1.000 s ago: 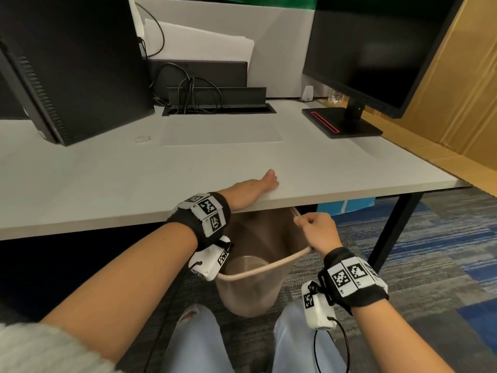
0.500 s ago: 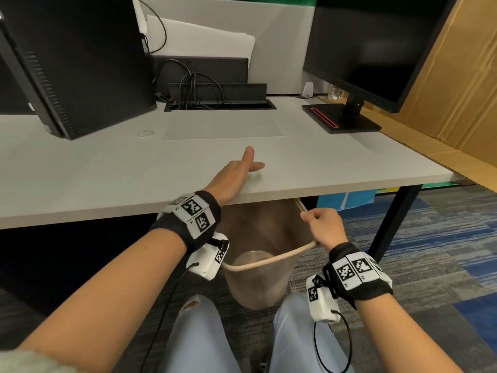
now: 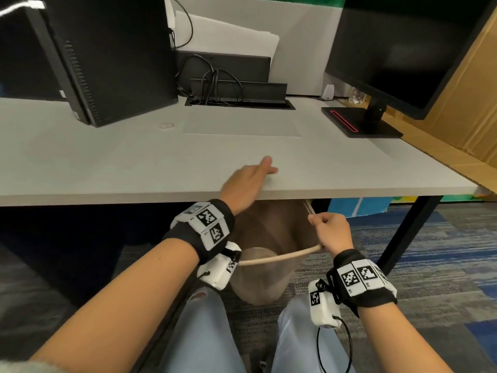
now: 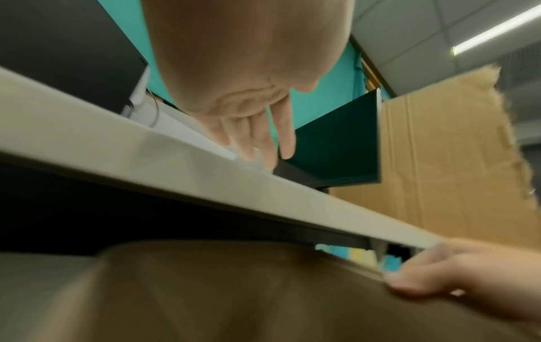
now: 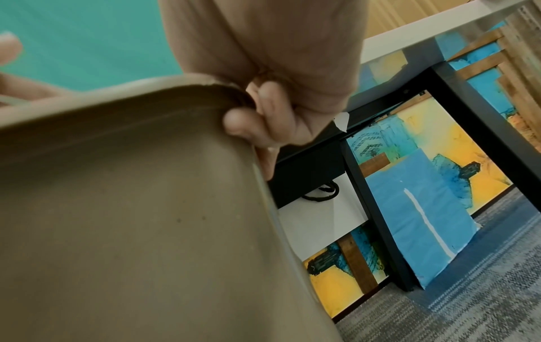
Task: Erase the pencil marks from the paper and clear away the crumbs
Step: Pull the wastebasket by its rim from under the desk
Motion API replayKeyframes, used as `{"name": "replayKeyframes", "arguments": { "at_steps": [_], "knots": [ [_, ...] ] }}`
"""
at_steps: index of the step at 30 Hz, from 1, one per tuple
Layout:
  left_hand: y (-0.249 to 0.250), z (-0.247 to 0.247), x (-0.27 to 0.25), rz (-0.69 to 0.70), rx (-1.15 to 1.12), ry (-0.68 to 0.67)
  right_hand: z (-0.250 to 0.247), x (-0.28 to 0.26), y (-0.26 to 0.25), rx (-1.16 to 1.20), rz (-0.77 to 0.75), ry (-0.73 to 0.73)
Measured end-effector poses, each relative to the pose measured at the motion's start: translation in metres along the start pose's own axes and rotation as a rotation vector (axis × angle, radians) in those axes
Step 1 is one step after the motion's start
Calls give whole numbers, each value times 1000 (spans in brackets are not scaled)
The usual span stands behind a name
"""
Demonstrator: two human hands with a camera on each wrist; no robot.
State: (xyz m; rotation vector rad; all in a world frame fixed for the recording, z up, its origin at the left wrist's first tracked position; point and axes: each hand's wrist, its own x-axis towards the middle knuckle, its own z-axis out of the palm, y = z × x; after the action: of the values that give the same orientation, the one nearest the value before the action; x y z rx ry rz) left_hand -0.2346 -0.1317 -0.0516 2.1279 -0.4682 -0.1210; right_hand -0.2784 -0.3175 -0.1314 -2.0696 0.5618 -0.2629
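A white sheet of paper (image 3: 242,126) lies flat at the back middle of the white desk (image 3: 107,162). A small white eraser (image 3: 167,125) sits to its left. My left hand (image 3: 248,176) lies on the desk's front edge with straight fingers (image 4: 285,138), holding nothing. Below the edge my right hand (image 3: 329,231) grips the rim of a brown waste bin (image 3: 258,284), held tilted under the desk edge; in the right wrist view the fingers (image 5: 243,122) curl over that rim of the bin (image 5: 131,208). No crumbs are visible at this size.
A black computer tower (image 3: 107,55) stands at the back left, a monitor (image 3: 398,47) on its stand at the back right. A cable tray (image 3: 239,99) with wires sits behind the paper. Cardboard (image 3: 457,109) lines the right side. A black desk leg (image 3: 406,232) stands on carpet.
My left hand slid leftward along the desk's front edge and farther onto the top. The right hand keeps its hold on the bin rim under the edge.
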Motion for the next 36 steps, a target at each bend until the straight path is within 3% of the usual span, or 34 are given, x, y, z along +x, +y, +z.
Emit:
{"name": "replayKeyframes", "arguments": {
  "at_steps": [3,4,10,12,14,17,20,22,26,32,36],
  "knots": [
    [-14,-13,-1,-131,382,-4,3,-1,1,-9,-1,4],
    [-14,-8,-3,-114,446,-21,4,-1,1,-10,-2,4],
    [6,30,-15,44,68,-262,3,-3,4,-1,-26,31],
    [3,20,-15,68,-50,-150,3,-4,4,-16,-32,31],
    [-8,-3,-15,33,-45,66,4,-4,3,-31,-29,16],
    [-45,-50,-11,-137,341,303,9,-4,2,-59,-37,3],
    [-91,-90,-7,-434,623,310,14,-2,0,-47,-31,3],
    [-102,-97,-5,-496,651,264,18,-2,-1,-39,-28,2],
    [-76,-71,2,-426,585,179,19,-1,-2,-17,-17,2],
    [-47,-16,21,-198,557,-50,13,-2,2,-16,-21,27],
    [-20,18,9,-105,378,-107,5,-3,4,-9,-21,44]
  ]
}}
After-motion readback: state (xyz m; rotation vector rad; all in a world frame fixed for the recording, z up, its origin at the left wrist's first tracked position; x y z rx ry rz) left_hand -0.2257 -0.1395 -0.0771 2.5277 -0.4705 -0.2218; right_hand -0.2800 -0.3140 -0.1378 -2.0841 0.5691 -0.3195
